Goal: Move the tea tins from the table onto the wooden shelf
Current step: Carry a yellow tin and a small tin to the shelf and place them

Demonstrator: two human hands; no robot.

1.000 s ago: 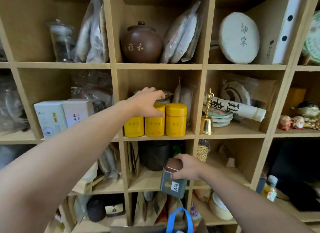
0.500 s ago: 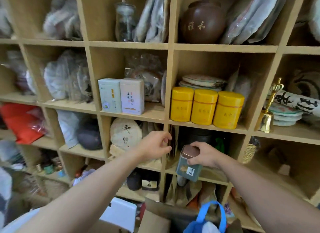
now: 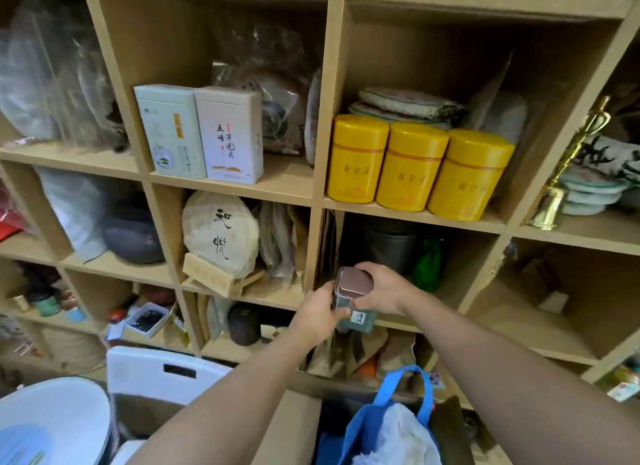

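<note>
Since half a second ago the left hand has closed in from the left and now touches the small grey-green tea tin, which the right hand was already carrying alone. That tin, with its copper-coloured square lid and a small white label low on its face, is held in the air between the two hands, in front of the wooden shelf at the upright divider's lower stretch. The right hand curls over the tin's top and right side with fingers wrapped round the lid edge; the left hand cups the tin's left side, its thumb pressed against the front face.

Directly behind the hands is a compartment largely filled by a dark canister and a green pouch, with only a strip of bare board near the right wrist. Above the hands, three yellow tins stand side by side along the front edge of their compartment, with a little bare board to their right. Up and to the left of the left hand, two pale boxes stand touching, with open board to their right. Below the forearms a blue bag handle rises from a cardboard box.
</note>
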